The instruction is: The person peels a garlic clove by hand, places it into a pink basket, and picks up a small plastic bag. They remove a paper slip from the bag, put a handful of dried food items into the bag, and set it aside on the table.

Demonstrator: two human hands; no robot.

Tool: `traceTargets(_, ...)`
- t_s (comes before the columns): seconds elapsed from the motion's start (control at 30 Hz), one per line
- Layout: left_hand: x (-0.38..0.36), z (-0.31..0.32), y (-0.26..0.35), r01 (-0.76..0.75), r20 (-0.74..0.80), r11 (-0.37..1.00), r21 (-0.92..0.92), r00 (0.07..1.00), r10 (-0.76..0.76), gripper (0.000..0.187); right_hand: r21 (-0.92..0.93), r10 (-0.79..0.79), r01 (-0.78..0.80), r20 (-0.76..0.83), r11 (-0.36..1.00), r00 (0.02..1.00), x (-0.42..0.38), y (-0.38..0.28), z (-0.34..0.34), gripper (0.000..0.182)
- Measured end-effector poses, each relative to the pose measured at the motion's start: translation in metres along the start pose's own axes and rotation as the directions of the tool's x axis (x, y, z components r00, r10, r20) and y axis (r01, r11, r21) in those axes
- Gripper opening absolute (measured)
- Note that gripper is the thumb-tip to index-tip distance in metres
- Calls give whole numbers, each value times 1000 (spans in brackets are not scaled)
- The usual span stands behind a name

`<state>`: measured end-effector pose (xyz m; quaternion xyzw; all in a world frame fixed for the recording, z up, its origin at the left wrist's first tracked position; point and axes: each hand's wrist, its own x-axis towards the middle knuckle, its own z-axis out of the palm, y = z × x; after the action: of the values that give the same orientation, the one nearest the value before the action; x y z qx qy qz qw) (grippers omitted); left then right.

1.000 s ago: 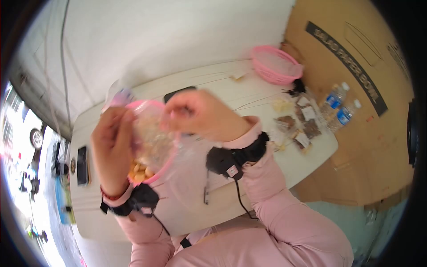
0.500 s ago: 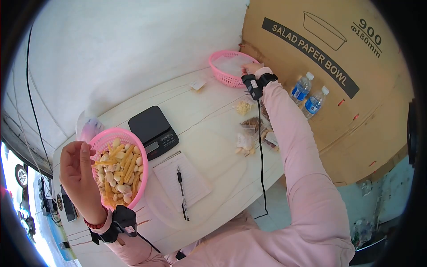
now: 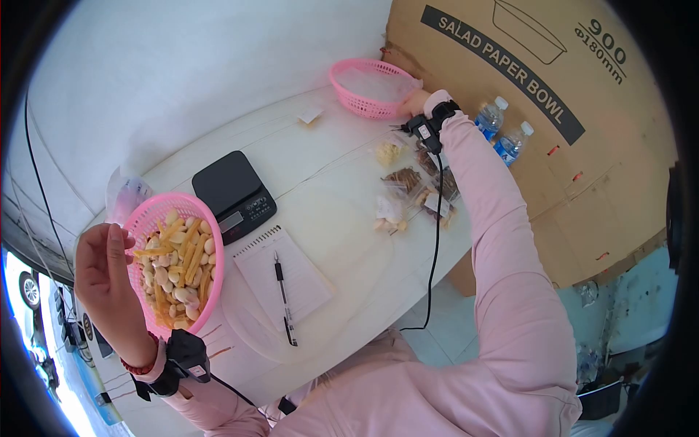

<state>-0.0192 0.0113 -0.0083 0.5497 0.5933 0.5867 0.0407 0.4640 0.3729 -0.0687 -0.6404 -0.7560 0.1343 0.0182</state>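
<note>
My left hand (image 3: 108, 280) is raised at the left rim of a pink plastic basket (image 3: 220, 255), fingers curled in toward the thumb. Whatever they may hold is hidden. Yellow strips and whitish chunks (image 3: 182, 266) fill this basket. Far off, my right hand (image 3: 415, 104) is at the right edge of a second pink basket (image 3: 364, 106), its fingers blurred and partly hidden. Clear plastic bags (image 3: 375, 82) lie inside that basket, some of the film rising near the hand. Several small clear packets of dried pieces (image 3: 403, 179) are spread below my right wrist.
A black kitchen scale (image 3: 234, 193) sits mid-table, beside a spiral notepad (image 3: 309, 288) with a pen (image 3: 282, 291) on it. Two water bottles (image 3: 514, 143) stand against a large cardboard box (image 3: 524, 182). A small white packet (image 3: 310, 116) lies toward the wall. A cable hangs from my right wrist.
My right hand has shifted from inside the far basket to its right rim. The left hand keeps its curled pose by the near basket. The whole view has shifted slightly.
</note>
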Motion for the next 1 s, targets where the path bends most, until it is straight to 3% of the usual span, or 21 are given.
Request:
traceTargets(0.07,-1,0,0,-1,11,1000,5,1000,1,16,20,-31,29,95,999,995,-23,-22,6,39)
traceTargets(0.13,-2,-1,3,-12,23,1000,6,1000,11,16,-385,199,-94,243,918,949,-44,-52,6,56)
traceTargets(0.3,-4,-6,6,-22,25,999,27,999,21,16,-305,318,-241,235,921,919,-19,-21,39,65)
traceTargets(0.37,-5,-8,6,-15,22,999,29,1000,14,16,-71,217,-208,142,975,966,-10,12,48,50)
traceTargets(0.4,-5,-10,8,-27,8,999,46,1000,26,16,22,314,-320,137,947,939,-11,14,48,44)
traceTargets(0.5,-5,-12,8,-26,-13,998,55,1000,27,16,-22,353,-353,135,935,926,-38,7,22,40)
traceTargets(0.53,-4,-12,7,-19,-23,998,54,1000,20,17,-165,325,-303,126,938,937,-34,13,21,36)
traceTargets(0.57,-4,-13,5,-18,-17,999,49,1000,19,17,-167,332,-310,126,936,935,-35,21,21,36)
traceTargets(0.63,-4,-15,1,-45,-6,997,56,999,46,17,-251,268,-219,184,943,946,-39,39,20,30)
traceTargets(0.67,-4,-16,1,-45,-4,998,50,999,45,17,-379,219,-136,185,915,958,-38,45,22,24)
traceTargets(0.77,-4,-18,1,-25,-15,999,41,1000,26,17,-378,226,-169,111,910,968,-56,74,23,27)
traceTargets(0.8,-4,-19,1,-39,-20,998,55,999,40,17,-180,207,-168,227,969,952,-59,101,20,34)
traceTargets(0.83,-4,-20,1,-52,-26,996,70,998,54,17,-181,211,-172,227,968,951,-43,165,43,34)
traceTargets(0.87,-4,-20,1,-51,-23,996,67,998,53,17,-472,219,-143,109,870,970,-22,231,56,37)
traceTargets(0.9,-4,-21,1,-54,-26,997,62,998,56,17,-717,187,-133,-4,684,982,-20,177,53,40)
traceTargets(0.93,-4,-21,1,-56,-30,997,58,998,58,18,-494,306,-261,10,829,952,-55,140,37,44)
traceTargets(1.0,-4,-23,2,-60,-30,996,62,998,61,18,-388,379,-337,33,858,925,-82,115,24,47)
